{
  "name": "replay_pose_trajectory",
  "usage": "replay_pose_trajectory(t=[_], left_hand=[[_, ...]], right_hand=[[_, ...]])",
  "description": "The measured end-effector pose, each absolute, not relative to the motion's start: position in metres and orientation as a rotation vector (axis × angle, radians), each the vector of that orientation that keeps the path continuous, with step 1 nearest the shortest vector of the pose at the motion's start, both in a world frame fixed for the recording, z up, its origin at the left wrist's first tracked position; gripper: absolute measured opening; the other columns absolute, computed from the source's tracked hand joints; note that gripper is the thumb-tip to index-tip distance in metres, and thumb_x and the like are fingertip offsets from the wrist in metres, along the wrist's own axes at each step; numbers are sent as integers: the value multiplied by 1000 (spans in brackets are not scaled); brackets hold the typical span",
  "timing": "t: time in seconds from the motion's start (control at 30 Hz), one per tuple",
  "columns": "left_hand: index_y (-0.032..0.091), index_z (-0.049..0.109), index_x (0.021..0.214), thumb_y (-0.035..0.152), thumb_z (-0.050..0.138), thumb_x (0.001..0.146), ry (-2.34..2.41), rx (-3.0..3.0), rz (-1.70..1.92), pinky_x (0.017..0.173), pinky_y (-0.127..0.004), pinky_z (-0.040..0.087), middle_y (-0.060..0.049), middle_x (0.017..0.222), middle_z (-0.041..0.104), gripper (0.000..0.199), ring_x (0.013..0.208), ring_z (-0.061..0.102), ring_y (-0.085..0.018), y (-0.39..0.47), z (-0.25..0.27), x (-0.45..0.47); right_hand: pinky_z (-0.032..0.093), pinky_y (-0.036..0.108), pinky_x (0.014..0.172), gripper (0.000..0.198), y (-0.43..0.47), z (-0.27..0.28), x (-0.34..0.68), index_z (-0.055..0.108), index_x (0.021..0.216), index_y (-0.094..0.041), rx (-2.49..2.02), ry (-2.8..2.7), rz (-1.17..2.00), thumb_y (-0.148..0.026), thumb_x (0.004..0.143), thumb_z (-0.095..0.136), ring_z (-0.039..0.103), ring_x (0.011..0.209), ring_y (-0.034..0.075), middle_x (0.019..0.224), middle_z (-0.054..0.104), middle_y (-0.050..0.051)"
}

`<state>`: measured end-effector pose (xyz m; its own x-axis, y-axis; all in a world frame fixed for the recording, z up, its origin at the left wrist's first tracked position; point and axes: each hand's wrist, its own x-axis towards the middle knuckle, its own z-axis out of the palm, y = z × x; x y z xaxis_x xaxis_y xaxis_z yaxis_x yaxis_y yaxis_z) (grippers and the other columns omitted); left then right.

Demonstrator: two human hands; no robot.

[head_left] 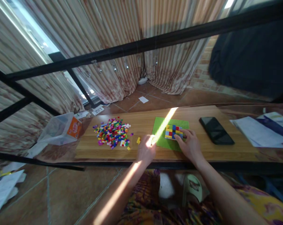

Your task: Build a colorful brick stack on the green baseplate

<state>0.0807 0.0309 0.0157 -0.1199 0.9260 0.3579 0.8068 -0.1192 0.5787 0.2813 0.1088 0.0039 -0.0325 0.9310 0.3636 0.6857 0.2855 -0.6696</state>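
A green studded baseplate (pixel 160 143) lies on the wooden table, crossed by a strip of sunlight. On its right half sits a low block of toy building bricks (pixel 171 133) in yellow, red, blue and pale blue. My right hand (pixel 190 145) reaches over the block's right side, thumb and fingers closed on the bricks there. At the plate's left edge, my left hand (pixel 146 150) has its fingers curled against the rim; bright sun washes out the fingertips. Just left of that hand lie a few loose yellow bricks (pixel 138 140).
A heap of mixed small bricks (pixel 113 132) spreads over the table's left part. A black phone (pixel 216 130) lies at the right, with papers (pixel 261 131) beyond. A clear plastic box (pixel 59 129) stands off the left end. Dark metal bars (pixel 132 47) run behind the table.
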Motion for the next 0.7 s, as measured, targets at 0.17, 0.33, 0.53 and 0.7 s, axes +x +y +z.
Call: replay_pose_trajectory(t=[0.17,0.33,0.53,0.7], left_hand=[[17,56,109,22,58,82,2314,1743,884,88,-34,50,-8,101,62,28,99,60,-22,4,13,46],[18,54,107,23,55,84,2396,1706,752,86,-33,48,-8,99,62,24,97,60,-22,-1,14,42],[19,52,109,17,48,87,2355,1743,830,80,-32,49,-6,91,65,22,91,62,-21,-1,12,37],[20,53,108,18,49,87,2287,1710,968,76,-30,50,-5,93,65,21,86,63,-18,-5,13,35]], right_hand=[[53,41,76,43,106,8,284,66,106,-15,-1428,-1764,416,-49,82,55,63,83,23,111,59,16],[54,40,75,42,106,10,283,67,104,-14,-1417,-1771,431,-48,82,54,63,81,22,109,60,16],[54,41,74,40,105,11,284,66,106,-15,-1419,-1752,414,-45,84,53,63,75,20,112,59,16],[51,43,85,30,98,24,279,67,102,-20,-1278,-1809,349,-40,87,50,62,95,25,109,61,13]])
